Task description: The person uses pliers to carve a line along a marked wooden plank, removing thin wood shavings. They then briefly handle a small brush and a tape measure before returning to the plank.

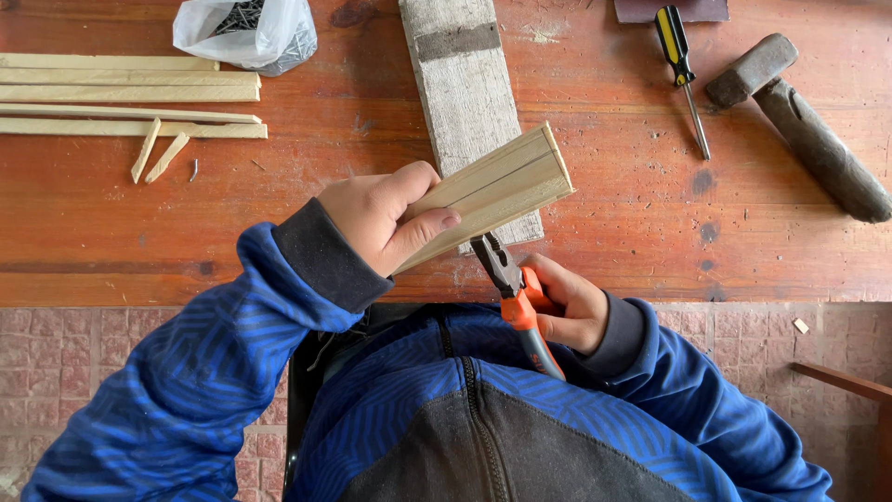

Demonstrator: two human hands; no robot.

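Observation:
My left hand [381, 218] grips a bundle of pale wooden strips [497, 186], held flat together and tilted up to the right above the red-brown wooden table [604, 214]. My right hand [571, 302] is closed around the orange handles of a pair of pliers [511, 288]. The dark jaws of the pliers point up and touch the lower edge of the bundle near its middle. Both arms wear blue patterned sleeves.
A weathered grey plank [460, 84] lies on the table behind the bundle. More pale strips [130, 93] are stacked at the far left, with a white plastic bag of nails [251, 33] above them. A black-and-yellow screwdriver [683, 70] and a hammer [799, 116] lie at the right.

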